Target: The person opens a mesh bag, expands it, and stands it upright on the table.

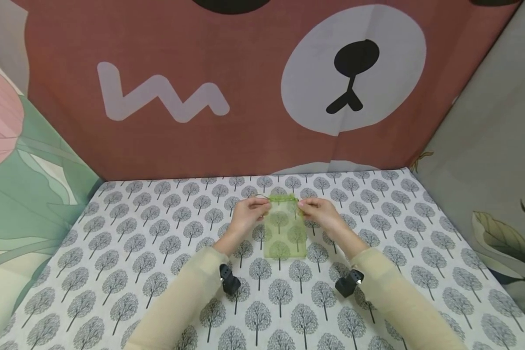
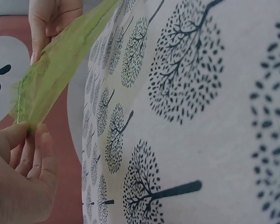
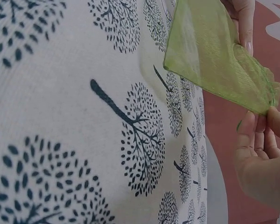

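Note:
A sheer green organza drawstring pouch [image 1: 284, 228] hangs flat between both hands, its gathered top edge toward the back of the table. My left hand [image 1: 250, 214] pinches the upper left corner between thumb and fingers; a thin cord loop shows beside it. At the opposite upper corner, my right hand [image 1: 321, 212] pinches the fabric the same way. In the left wrist view the pouch [image 2: 60, 70] slants up from the left fingertips. The right wrist view shows its stitched, ruffled edge close to the right thumb, and tree prints show through the cloth.
A white tablecloth [image 1: 157, 257] printed with dark trees covers the table. Behind it rises a red-brown cloth backdrop [image 1: 179, 150] with a bear face. Printed hangings stand at the left and right sides. Small black cameras sit at both wrists.

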